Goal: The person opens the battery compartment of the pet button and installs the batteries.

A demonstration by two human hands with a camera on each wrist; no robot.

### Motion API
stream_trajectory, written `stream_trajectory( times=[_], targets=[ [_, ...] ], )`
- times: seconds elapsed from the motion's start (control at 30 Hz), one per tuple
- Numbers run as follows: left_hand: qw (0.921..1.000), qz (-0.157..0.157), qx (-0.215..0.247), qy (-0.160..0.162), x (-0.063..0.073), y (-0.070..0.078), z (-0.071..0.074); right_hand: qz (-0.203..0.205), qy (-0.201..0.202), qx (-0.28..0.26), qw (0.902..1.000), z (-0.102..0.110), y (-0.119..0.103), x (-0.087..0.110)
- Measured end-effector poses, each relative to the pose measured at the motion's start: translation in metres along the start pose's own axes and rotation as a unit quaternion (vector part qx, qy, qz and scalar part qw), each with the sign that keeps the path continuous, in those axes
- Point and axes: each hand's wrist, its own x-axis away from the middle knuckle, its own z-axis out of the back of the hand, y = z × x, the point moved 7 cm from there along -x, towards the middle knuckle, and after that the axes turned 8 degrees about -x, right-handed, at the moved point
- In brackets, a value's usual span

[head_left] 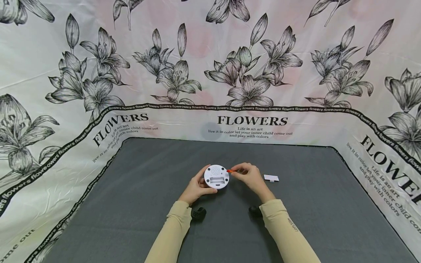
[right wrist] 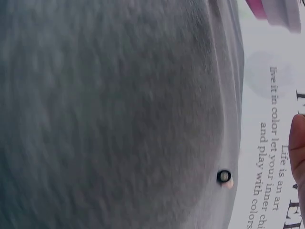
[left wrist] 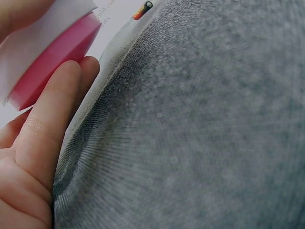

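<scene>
A round white device [head_left: 216, 171] with a pink side [left wrist: 59, 62] is held up over the grey table by my left hand [head_left: 196, 188], thumb on the near edge and fingers along the far side. Its underside faces me, showing a bare battery compartment and small dark feet. My right hand [head_left: 250, 179] pinches an orange battery [head_left: 231, 171] just right of the device's rim. The battery's round end [right wrist: 224, 176] shows in the right wrist view, while most of that hand is out of frame there.
A small white battery cover [head_left: 271, 178] lies on the grey tabletop [head_left: 158, 226] to the right of the right hand. A white cloth printed with flowers [head_left: 250, 126] surrounds the grey area. Dark wrist cameras [head_left: 198, 214] sit at the sleeve cuffs.
</scene>
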Motion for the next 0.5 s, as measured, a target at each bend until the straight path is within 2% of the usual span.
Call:
stream_trajectory(
  times=[0.23, 0.5],
  targets=[
    [1.0, -0.003, -0.002, -0.004, 0.001, 0.0, 0.001, 0.039, -0.026, -0.025, 0.9986, -0.018, -0.009, -0.001],
    [0.9999, -0.005, -0.007, -0.006, 0.001, 0.001, 0.001, 0.073, -0.049, 0.004, 0.9961, -0.03, -0.023, -0.002]
  ],
)
